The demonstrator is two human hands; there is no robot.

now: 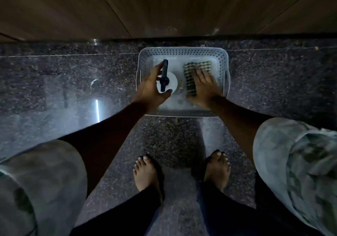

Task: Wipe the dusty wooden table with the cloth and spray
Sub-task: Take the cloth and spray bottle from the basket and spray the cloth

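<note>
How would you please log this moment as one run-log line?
phase: pickup | left hand: around spray | right hand: flat on cloth | both in basket on floor

Dark speckled stone floor (73,82) — white perforated basket (182,52) directly on it, two bare feet (145,173) nearby.

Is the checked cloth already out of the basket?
No, the checked cloth lies inside the white perforated basket on the floor, with the right hand resting flat on it.

In the basket (183,53) on the floor (73,82), the spray bottle (166,81) stands left of the cloth (193,69).
</note>
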